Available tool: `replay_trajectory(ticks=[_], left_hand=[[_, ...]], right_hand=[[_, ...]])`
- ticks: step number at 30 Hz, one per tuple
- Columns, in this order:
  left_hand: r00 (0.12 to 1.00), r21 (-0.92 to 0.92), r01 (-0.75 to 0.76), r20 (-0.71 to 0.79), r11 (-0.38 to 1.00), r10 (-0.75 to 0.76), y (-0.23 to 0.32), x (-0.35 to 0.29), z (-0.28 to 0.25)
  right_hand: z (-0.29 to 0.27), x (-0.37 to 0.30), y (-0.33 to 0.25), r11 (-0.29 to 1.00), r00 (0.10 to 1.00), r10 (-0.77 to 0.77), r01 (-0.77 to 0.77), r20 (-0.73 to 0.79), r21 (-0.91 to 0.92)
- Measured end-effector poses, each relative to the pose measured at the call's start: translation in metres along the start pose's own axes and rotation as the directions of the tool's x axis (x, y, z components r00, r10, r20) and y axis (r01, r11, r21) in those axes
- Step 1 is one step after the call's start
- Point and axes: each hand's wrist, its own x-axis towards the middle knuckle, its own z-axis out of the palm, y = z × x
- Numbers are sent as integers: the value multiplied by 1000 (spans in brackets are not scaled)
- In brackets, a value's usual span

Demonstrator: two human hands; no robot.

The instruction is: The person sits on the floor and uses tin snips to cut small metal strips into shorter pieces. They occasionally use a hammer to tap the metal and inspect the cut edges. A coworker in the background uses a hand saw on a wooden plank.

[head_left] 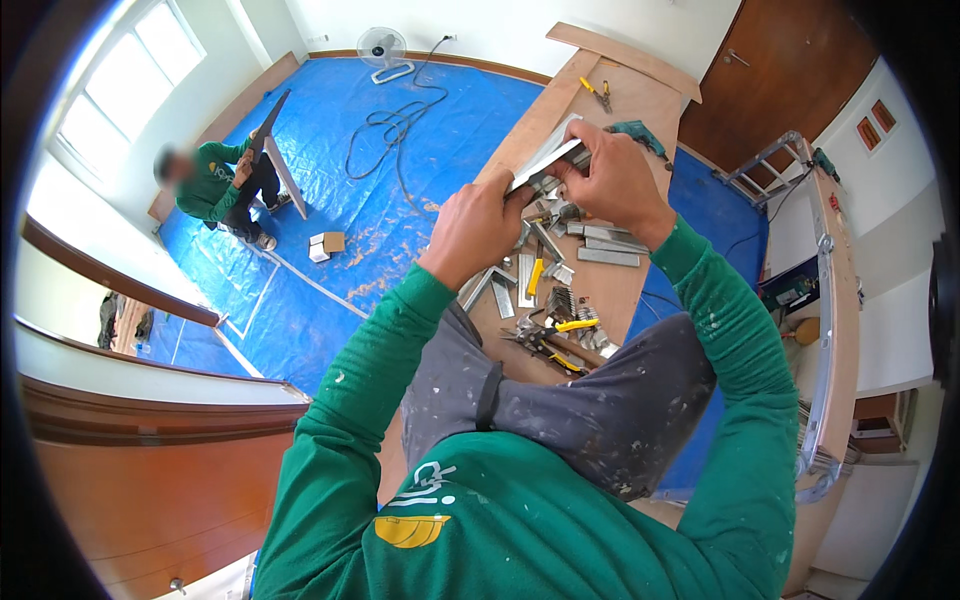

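Both hands are raised in front of me, closed on a light grey metal strip (543,162) that looks folded lengthwise. My left hand (476,222) grips its lower left end, and my right hand (618,172) pinches it farther up on the right. Below lies a plywood board (612,285) bearing several cut metal channel pieces (608,258). Near my knees on it are tin snips (550,345) with yellow-and-black handles. Another yellow-handled tool (535,276) rests among the pieces. Behind my right hand is a green power drill (640,136), partly covered.
Yellow-handled pliers (597,94) lie at the board's far end. Blue plastic sheeting (300,130) covers the floor, with a cable (395,125) and a fan (382,48). A co-worker (222,180) crouches at left beside a small box (326,246). A ladder (825,300) stands right.
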Motion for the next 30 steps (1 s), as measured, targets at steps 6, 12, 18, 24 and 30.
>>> replay_trajectory(ticks=[6,12,18,24,30], left_hand=[[999,7,-2,-41,1000,2,-12,13,20],[1000,1,26,0,1000,-26,-8,20,23],[998,-72,-12,55,997,16,-14,14,17],[998,47,-54,18,997,53,-12,14,13],[998,80,-3,-58,997,8,-20,45,35]], right_hand=[[6,2,10,998,999,36,-37,-22,-45],[9,4,24,994,998,41,-45,-39,-99],[6,2,24,1000,999,24,-24,41,-5],[2,1,22,999,992,50,-52,113,12],[16,8,36,986,991,130,-131,-18,-106]])
